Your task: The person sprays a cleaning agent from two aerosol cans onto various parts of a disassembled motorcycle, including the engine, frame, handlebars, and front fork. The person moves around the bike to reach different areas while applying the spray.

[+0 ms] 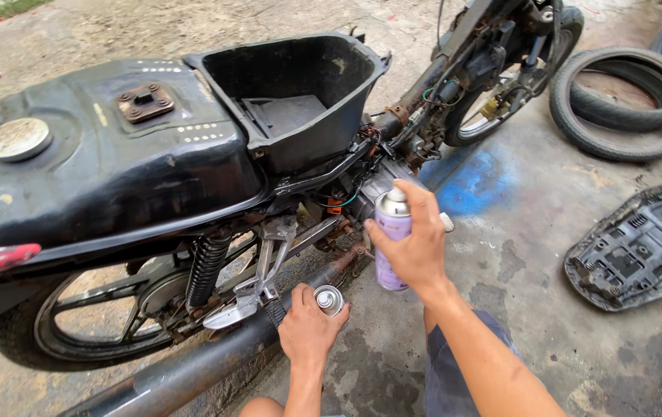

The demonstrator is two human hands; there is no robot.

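My right hand (417, 245) grips a pale purple spray can (389, 228) upright, forefinger on its top, beside the engine area of a stripped black motorcycle (115, 162). My left hand (309, 330) is lower down, closed around a second, smaller silver-topped can (328, 300) close to the rusty exhaust pipe (192, 371) and the footrest (242, 305). The motorcycle's seat is off, leaving its black storage tub (292, 93) uncovered.
The removed seat (639, 247) lies upside down on the concrete at the right. Loose tyres (624, 104) lie at the upper right near the front wheel (501, 77). The rear wheel (107, 316) and shock spring (206, 266) are at the lower left. My knees show at the bottom.
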